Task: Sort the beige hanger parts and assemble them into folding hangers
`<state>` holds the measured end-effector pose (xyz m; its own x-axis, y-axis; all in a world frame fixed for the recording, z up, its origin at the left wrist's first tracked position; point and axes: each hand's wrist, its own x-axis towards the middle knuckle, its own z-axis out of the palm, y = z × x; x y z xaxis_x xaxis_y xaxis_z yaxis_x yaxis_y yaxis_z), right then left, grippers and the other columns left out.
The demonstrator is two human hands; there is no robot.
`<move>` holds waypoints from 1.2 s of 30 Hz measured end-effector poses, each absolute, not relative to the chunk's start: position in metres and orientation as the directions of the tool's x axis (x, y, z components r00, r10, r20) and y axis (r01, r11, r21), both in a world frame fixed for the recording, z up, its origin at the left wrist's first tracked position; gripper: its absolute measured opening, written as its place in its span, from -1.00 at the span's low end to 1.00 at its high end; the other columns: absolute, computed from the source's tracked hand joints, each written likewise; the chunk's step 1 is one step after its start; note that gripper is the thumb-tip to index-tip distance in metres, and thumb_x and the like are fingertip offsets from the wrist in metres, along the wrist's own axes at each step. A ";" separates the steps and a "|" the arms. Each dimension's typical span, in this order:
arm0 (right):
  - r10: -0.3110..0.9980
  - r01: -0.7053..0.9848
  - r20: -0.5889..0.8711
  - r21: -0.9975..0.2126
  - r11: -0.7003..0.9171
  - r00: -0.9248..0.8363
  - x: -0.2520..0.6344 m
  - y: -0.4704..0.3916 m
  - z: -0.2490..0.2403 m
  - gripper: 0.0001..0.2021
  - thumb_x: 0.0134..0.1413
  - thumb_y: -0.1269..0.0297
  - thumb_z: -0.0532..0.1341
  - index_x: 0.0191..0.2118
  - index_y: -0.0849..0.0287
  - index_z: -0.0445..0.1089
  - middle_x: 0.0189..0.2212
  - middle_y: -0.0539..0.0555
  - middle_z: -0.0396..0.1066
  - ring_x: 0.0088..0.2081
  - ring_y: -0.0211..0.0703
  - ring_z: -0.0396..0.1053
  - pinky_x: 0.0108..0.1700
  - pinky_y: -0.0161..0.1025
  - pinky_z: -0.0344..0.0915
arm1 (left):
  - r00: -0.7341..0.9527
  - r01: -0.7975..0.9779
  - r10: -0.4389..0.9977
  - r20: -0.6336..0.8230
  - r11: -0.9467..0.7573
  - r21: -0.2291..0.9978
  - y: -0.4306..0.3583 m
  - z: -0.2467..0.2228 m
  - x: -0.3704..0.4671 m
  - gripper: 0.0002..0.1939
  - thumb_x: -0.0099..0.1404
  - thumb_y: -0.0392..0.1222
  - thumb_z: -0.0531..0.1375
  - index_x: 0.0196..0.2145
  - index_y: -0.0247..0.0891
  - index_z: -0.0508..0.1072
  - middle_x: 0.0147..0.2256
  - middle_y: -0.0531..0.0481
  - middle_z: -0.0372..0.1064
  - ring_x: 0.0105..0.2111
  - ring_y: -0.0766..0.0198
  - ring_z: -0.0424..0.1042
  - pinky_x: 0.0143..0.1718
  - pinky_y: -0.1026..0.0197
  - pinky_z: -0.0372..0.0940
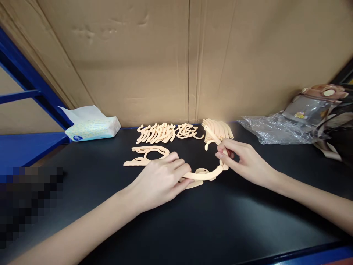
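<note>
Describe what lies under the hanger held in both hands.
Parts of other peach pieces show beneath the hanger. The left hand and the hanger hide the rest, so their full shape cannot be told.

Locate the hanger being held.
In the head view, the hanger is just right of centre, held by the left hand and right hand, in front of the hook pile.

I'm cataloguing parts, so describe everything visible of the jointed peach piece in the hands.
The jointed peach piece looks like smooth plastic. Two slim arms meet at a bend beside the right hand: one curves to the left hand, the other runs toward the back, ending rounded. Both hands grip it over the black table; whether the nearby hook belongs is unclear.
</note>
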<state>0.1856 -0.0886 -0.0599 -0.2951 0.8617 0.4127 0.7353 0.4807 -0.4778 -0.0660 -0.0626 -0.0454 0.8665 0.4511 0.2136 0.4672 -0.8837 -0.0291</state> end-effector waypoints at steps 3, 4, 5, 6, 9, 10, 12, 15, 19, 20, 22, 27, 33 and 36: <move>0.889 0.721 0.335 -0.526 0.451 -0.312 0.190 -0.085 -0.059 -0.89 0.21 0.31 0.05 -0.36 0.12 0.21 -0.55 -0.09 0.19 -0.50 -0.29 0.14 -0.45 -0.34 0.12 | 0.876 0.442 0.405 0.264 -0.892 -0.099 -0.052 -0.050 -0.070 -0.70 0.44 -0.15 -0.06 -0.24 -0.32 0.42 -0.33 -0.07 0.38 -0.28 0.18 0.28 -0.30 0.19 0.18; 0.893 0.716 0.313 -0.537 0.447 -0.323 0.190 -0.085 -0.059 -0.92 0.20 0.32 0.05 -0.31 0.12 0.24 -0.55 -0.09 0.17 -0.51 -0.30 0.13 -0.46 -0.35 0.12 | 0.878 0.436 0.389 0.281 -0.891 -0.129 -0.049 -0.052 -0.072 -0.72 0.43 -0.18 -0.05 -0.18 -0.34 0.41 -0.29 -0.09 0.38 -0.26 0.17 0.29 -0.27 0.18 0.19; 0.896 0.710 0.291 -0.547 0.444 -0.337 0.189 -0.086 -0.059 -0.93 0.20 0.33 0.05 -0.27 0.12 0.25 -0.55 -0.10 0.15 -0.52 -0.30 0.13 -0.47 -0.36 0.11 | 0.880 0.429 0.373 0.293 -0.889 -0.157 -0.047 -0.056 -0.072 -0.75 0.43 -0.23 -0.04 -0.12 -0.35 0.40 -0.25 -0.10 0.38 -0.24 0.16 0.30 -0.24 0.16 0.21; 0.893 0.700 0.273 -0.554 0.449 -0.357 0.188 -0.087 -0.059 -0.92 0.21 0.34 0.04 -0.24 0.12 0.26 -0.54 -0.09 0.16 -0.52 -0.31 0.13 -0.48 -0.37 0.10 | 0.885 0.420 0.358 0.297 -0.890 -0.178 -0.045 -0.059 -0.073 -0.76 0.42 -0.28 -0.03 -0.07 -0.35 0.38 -0.21 -0.10 0.38 -0.20 0.15 0.31 -0.20 0.15 0.22; 0.855 0.666 0.249 -0.543 0.512 -0.454 0.184 -0.093 -0.057 -0.86 0.24 0.38 -0.01 -0.25 0.14 0.28 -0.44 -0.04 0.24 -0.50 -0.33 0.17 -0.46 -0.37 0.11 | 0.884 0.406 0.340 0.321 -0.898 -0.167 -0.044 -0.065 -0.071 -0.75 0.40 -0.34 -0.01 -0.02 -0.35 0.33 -0.16 -0.09 0.38 -0.13 0.17 0.33 -0.13 0.16 0.25; 0.836 0.657 0.254 -0.524 0.541 -0.486 0.183 -0.095 -0.057 -0.83 0.25 0.38 -0.02 -0.26 0.14 0.29 -0.41 -0.02 0.25 -0.48 -0.33 0.18 -0.45 -0.37 0.12 | 0.875 0.409 0.342 0.342 -0.901 -0.147 -0.045 -0.066 -0.070 -0.77 0.41 -0.32 0.00 -0.03 -0.36 0.33 -0.16 -0.09 0.39 -0.14 0.18 0.34 -0.14 0.18 0.26; 0.802 0.653 0.268 -0.472 0.592 -0.533 0.180 -0.099 -0.056 -0.79 0.28 0.32 -0.03 -0.27 0.14 0.33 -0.38 0.00 0.24 -0.46 -0.33 0.20 -0.41 -0.35 0.15 | 0.848 0.422 0.350 0.398 -0.900 -0.107 -0.049 -0.065 -0.067 -0.80 0.42 -0.26 0.00 -0.10 -0.35 0.36 -0.21 -0.05 0.41 -0.22 0.23 0.37 -0.21 0.22 0.26; 0.785 0.672 0.315 -0.404 0.620 -0.534 0.176 -0.104 -0.056 -0.80 0.21 0.12 0.11 -0.27 0.12 0.37 -0.27 0.05 0.22 -0.35 -0.27 0.27 -0.31 -0.31 0.25 | 0.805 0.449 0.370 0.463 -0.891 -0.069 -0.055 -0.060 -0.065 -0.78 0.43 -0.22 -0.02 -0.25 -0.30 0.39 -0.33 0.02 0.41 -0.36 0.29 0.36 -0.32 0.26 0.23; 0.788 0.726 0.378 -0.327 0.605 -0.487 0.175 -0.105 -0.057 -0.78 0.13 0.05 0.19 -0.31 0.11 0.40 -0.12 0.12 0.23 -0.20 -0.15 0.31 -0.19 -0.20 0.32 | 0.744 0.508 0.430 0.512 -0.861 -0.015 -0.058 -0.057 -0.066 -0.78 0.39 -0.10 0.06 -0.27 -0.27 0.40 -0.35 0.03 0.42 -0.36 0.28 0.37 -0.36 0.27 0.21; 0.788 0.731 0.380 -0.318 0.603 -0.484 0.176 -0.104 -0.057 -0.78 0.16 0.07 0.16 -0.33 0.10 0.40 -0.12 0.13 0.23 -0.17 -0.13 0.31 -0.16 -0.18 0.32 | 0.730 0.533 0.459 0.506 -0.846 -0.002 -0.057 -0.057 -0.066 -0.78 0.38 -0.07 0.07 -0.26 -0.25 0.41 -0.34 0.04 0.43 -0.34 0.27 0.38 -0.38 0.27 0.20; 0.794 0.727 0.376 -0.337 0.598 -0.478 0.181 -0.099 -0.055 -0.77 0.19 0.09 0.14 -0.35 0.10 0.41 -0.11 0.13 0.24 -0.11 -0.10 0.30 -0.11 -0.15 0.33 | 0.694 0.604 0.547 0.468 -0.796 0.035 -0.056 -0.056 -0.067 -0.80 0.37 -0.06 0.09 -0.23 -0.22 0.40 -0.32 0.04 0.44 -0.33 0.25 0.39 -0.42 0.27 0.18; 0.877 0.650 0.252 -0.594 0.474 -0.410 0.200 -0.080 -0.055 -0.74 0.15 0.05 0.15 -0.40 0.13 0.36 -0.02 0.12 0.20 -0.01 -0.10 0.26 -0.21 -0.26 0.43 | 0.549 0.741 0.758 0.352 -0.636 0.213 -0.054 -0.058 -0.070 -0.72 0.34 -0.12 0.10 -0.01 -0.16 0.26 -0.28 0.08 0.42 -0.36 0.27 0.40 -0.46 0.27 0.20; 0.863 0.688 0.174 -0.538 0.487 -0.475 0.215 -0.064 -0.065 -0.72 0.12 0.00 0.17 -0.37 0.12 0.39 -0.09 0.09 0.23 -0.05 -0.11 0.29 -0.03 -0.14 0.36 | 0.804 0.498 0.542 0.245 -0.839 0.220 -0.063 -0.058 -0.066 -0.74 0.37 -0.09 0.07 -0.01 -0.16 0.32 -0.11 0.02 0.34 -0.14 0.25 0.33 -0.16 0.20 0.27; 0.853 0.735 0.174 -0.443 0.514 -0.492 0.216 -0.062 -0.067 -0.69 0.14 -0.03 0.14 -0.37 0.11 0.40 -0.13 0.09 0.27 -0.09 -0.09 0.30 -0.02 -0.09 0.31 | 0.878 0.406 0.443 0.180 -0.889 0.210 -0.068 -0.059 -0.061 -0.65 0.38 -0.10 0.07 0.11 -0.14 0.25 -0.02 0.01 0.30 -0.08 0.25 0.30 -0.07 0.19 0.24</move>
